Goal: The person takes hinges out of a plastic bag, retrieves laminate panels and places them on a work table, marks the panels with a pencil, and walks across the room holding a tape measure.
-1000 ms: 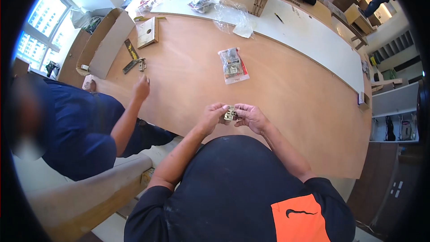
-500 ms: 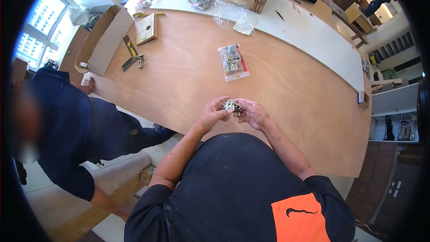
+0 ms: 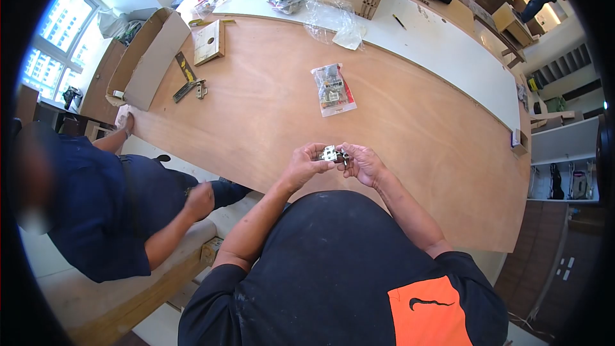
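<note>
Faces wooden tabletop, with window at upper left; at centre, holds metal fitting in fingers of left hand and right hand, near lower edge, with wood surface to right.

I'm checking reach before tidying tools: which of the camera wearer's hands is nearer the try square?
Left. The left hand is below and right of the try square in the picture; the right hand is farther right, beyond the left.
</note>
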